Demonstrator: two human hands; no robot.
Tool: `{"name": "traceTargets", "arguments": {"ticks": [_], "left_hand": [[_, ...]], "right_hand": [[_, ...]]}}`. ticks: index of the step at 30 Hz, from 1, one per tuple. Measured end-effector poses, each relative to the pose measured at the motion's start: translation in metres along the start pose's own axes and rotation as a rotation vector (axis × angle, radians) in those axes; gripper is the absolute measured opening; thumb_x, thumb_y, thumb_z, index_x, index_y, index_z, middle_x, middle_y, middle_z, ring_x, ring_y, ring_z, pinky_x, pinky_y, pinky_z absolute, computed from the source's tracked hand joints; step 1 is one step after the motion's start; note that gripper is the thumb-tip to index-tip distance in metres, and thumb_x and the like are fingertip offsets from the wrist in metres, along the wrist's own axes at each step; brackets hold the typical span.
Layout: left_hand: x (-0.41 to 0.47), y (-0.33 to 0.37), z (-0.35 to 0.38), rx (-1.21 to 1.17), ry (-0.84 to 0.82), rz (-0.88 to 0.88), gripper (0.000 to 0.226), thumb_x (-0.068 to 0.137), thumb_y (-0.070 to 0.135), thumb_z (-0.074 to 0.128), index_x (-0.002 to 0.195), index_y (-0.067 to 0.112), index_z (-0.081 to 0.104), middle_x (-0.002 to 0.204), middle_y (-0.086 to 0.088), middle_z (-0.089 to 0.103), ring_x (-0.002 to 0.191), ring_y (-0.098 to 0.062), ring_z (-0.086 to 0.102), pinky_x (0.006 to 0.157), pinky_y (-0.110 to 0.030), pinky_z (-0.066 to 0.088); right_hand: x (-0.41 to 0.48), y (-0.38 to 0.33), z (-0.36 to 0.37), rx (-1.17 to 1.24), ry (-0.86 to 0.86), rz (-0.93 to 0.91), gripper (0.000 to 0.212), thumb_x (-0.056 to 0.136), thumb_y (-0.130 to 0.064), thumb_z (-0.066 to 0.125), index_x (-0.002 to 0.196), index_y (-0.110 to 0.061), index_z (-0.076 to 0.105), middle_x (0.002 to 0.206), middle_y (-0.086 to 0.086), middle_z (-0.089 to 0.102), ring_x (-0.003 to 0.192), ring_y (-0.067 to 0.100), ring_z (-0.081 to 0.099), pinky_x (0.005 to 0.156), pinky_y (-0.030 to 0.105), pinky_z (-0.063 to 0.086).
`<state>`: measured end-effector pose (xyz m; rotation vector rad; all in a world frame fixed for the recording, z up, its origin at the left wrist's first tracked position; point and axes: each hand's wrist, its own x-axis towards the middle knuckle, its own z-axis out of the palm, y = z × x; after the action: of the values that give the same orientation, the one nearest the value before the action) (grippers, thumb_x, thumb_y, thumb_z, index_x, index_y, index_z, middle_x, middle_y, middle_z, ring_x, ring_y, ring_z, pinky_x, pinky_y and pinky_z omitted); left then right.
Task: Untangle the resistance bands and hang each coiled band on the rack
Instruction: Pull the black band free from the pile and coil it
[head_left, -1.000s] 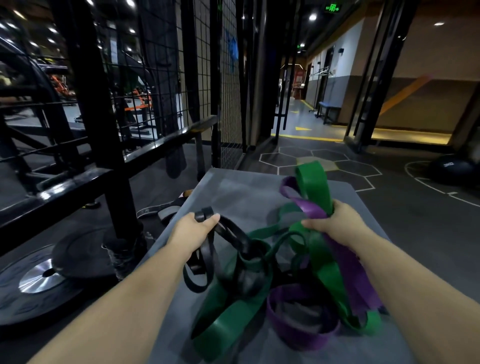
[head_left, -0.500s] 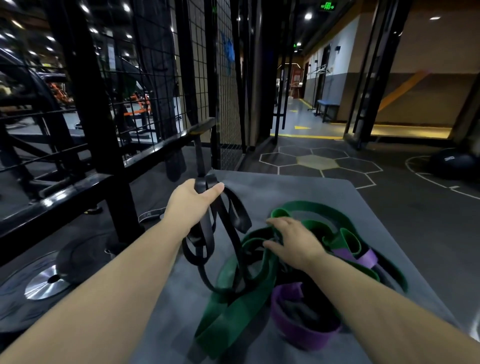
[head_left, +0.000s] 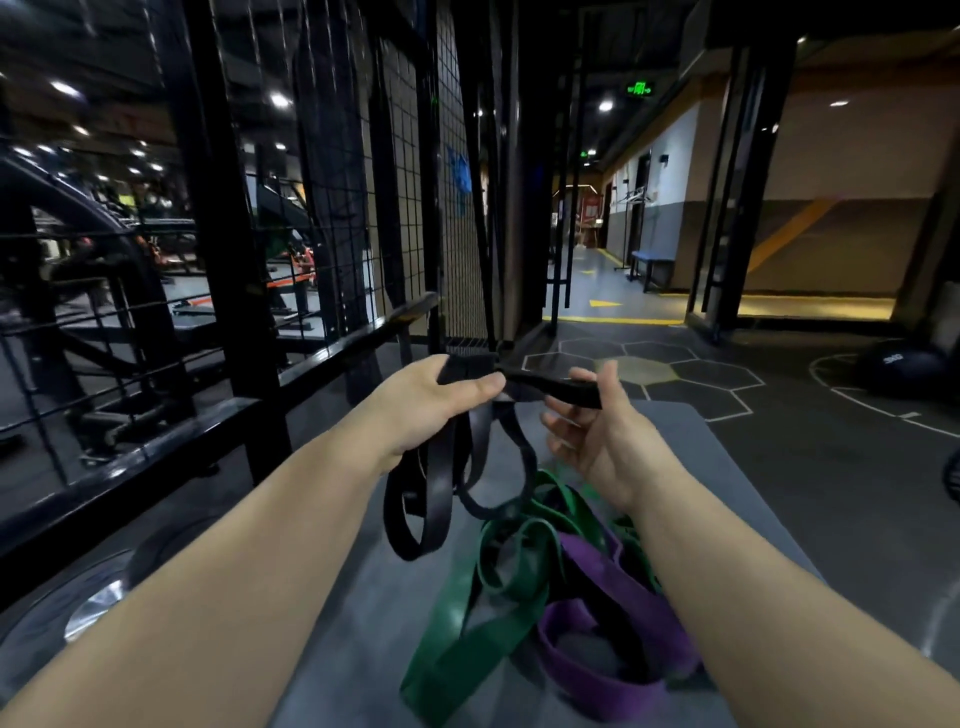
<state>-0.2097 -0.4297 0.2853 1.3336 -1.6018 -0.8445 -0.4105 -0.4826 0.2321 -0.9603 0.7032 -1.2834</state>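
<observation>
- Gripping the bunched top of the black band (head_left: 441, 493), the left hand (head_left: 431, 405) has its fingers and thumb curled round it, and the loops hang below.
- The right hand (head_left: 597, 441) sits at 3 o'clock from the left, palm up, fingers loosely spread. A stretch of the black band lies across it by the thumb — whether it pinches the band, I cannot tell.
- The green band (head_left: 467, 639) and purple band (head_left: 623, 587) lie tangled together on the grey counter (head_left: 353, 649), at 6 o'clock from the hands.
- The black band's lowest loop meets the green band's upper strands.
- The black rack (head_left: 228, 260) stands at 9 o'clock from the counter — a weight plate (head_left: 98, 608) lies on the floor at 7 o'clock.
</observation>
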Motion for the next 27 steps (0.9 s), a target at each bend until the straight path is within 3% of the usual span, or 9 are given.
{"name": "traceTargets", "arguments": {"ticks": [2, 5, 9, 12, 14, 17, 21, 24, 27], "left_hand": [[-0.013, 0.012, 0.002, 0.083, -0.056, 0.004, 0.048, 0.065, 0.066, 0.074, 0.100, 0.034, 0.068, 0.093, 0.011, 0.074, 0.090, -0.012, 0.070, 0.088, -0.036, 0.054], [-0.040, 0.036, 0.008, 0.222, -0.136, 0.024, 0.022, 0.077, 0.053, 0.073, 0.086, 0.034, 0.065, 0.069, 0.022, 0.068, 0.067, 0.003, 0.065, 0.066, -0.019, 0.048], [-0.077, 0.064, 0.022, 0.284, -0.151, 0.043, 0.021, 0.077, 0.049, 0.075, 0.089, 0.035, 0.066, 0.076, 0.018, 0.070, 0.072, -0.001, 0.066, 0.065, -0.022, 0.048], [-0.106, 0.075, 0.034, 0.269, -0.239, 0.037, 0.018, 0.078, 0.044, 0.075, 0.088, 0.035, 0.064, 0.073, 0.021, 0.070, 0.067, 0.004, 0.065, 0.059, -0.018, 0.046], [-0.124, 0.075, 0.046, 0.276, -0.300, 0.040, 0.017, 0.079, 0.041, 0.076, 0.088, 0.033, 0.064, 0.069, 0.021, 0.069, 0.064, 0.004, 0.064, 0.057, -0.016, 0.046], [-0.145, 0.066, 0.063, 0.307, -0.328, 0.037, 0.020, 0.078, 0.041, 0.077, 0.088, 0.031, 0.062, 0.064, 0.020, 0.066, 0.058, 0.003, 0.062, 0.061, -0.020, 0.046], [-0.175, 0.047, 0.077, 0.442, -0.440, 0.025, 0.020, 0.076, 0.044, 0.078, 0.080, 0.035, 0.060, 0.062, 0.023, 0.064, 0.059, 0.003, 0.062, 0.063, -0.024, 0.049], [-0.193, 0.028, 0.088, 0.500, -0.558, 0.011, 0.020, 0.077, 0.044, 0.077, 0.088, 0.034, 0.064, 0.078, 0.013, 0.069, 0.071, -0.007, 0.065, 0.071, -0.031, 0.053], [-0.203, 0.009, 0.098, 0.529, -0.594, -0.003, 0.032, 0.079, 0.046, 0.075, 0.092, 0.019, 0.062, 0.072, 0.007, 0.064, 0.064, -0.010, 0.059, 0.067, -0.030, 0.046]], "right_hand": [[-0.015, -0.015, -0.002, -0.013, 0.017, -0.006, 0.021, 0.096, -0.043, 0.054, 0.107, -0.025, 0.056, 0.078, -0.002, 0.066, 0.061, 0.011, 0.062, 0.064, 0.028, 0.047], [-0.038, -0.037, -0.014, -0.294, 0.037, 0.019, 0.011, 0.092, -0.031, 0.063, 0.097, -0.022, 0.059, 0.080, 0.000, 0.054, 0.058, 0.011, 0.052, 0.059, 0.027, 0.039], [-0.077, -0.059, -0.029, -0.838, 0.009, 0.037, 0.050, 0.076, -0.050, 0.076, 0.120, -0.037, 0.057, 0.123, -0.005, 0.054, 0.114, 0.018, 0.051, 0.090, 0.038, 0.041], [-0.114, -0.062, -0.027, -0.707, -0.125, -0.075, 0.037, 0.088, -0.055, 0.059, 0.120, -0.038, 0.060, 0.132, -0.004, 0.056, 0.116, 0.014, 0.054, 0.106, 0.041, 0.039], [-0.137, -0.058, -0.023, -0.620, -0.261, -0.051, 0.046, 0.091, -0.062, 0.048, 0.122, -0.031, 0.063, 0.126, 0.001, 0.063, 0.112, 0.018, 0.060, 0.104, 0.041, 0.042], [-0.165, -0.036, -0.024, -0.522, -0.406, 0.028, 0.054, 0.086, -0.058, 0.053, 0.119, -0.017, 0.068, 0.120, 0.008, 0.069, 0.110, 0.024, 0.065, 0.093, 0.036, 0.051], [-0.192, -0.006, -0.038, -0.458, -0.439, 0.056, 0.040, 0.068, -0.041, 0.071, 0.101, -0.020, 0.073, 0.107, 0.008, 0.068, 0.102, 0.025, 0.061, 0.096, 0.041, 0.044], [-0.210, 0.007, -0.050, -0.502, -0.577, 0.080, 0.033, 0.065, -0.018, 0.068, 0.097, -0.010, 0.064, 0.092, 0.009, 0.062, 0.083, 0.015, 0.061, 0.076, 0.024, 0.049], [-0.221, 0.021, -0.058, -0.627, -0.602, 0.094, 0.037, 0.061, -0.028, 0.073, 0.088, -0.007, 0.059, 0.080, 0.004, 0.058, 0.076, 0.014, 0.057, 0.072, 0.027, 0.043]]}}
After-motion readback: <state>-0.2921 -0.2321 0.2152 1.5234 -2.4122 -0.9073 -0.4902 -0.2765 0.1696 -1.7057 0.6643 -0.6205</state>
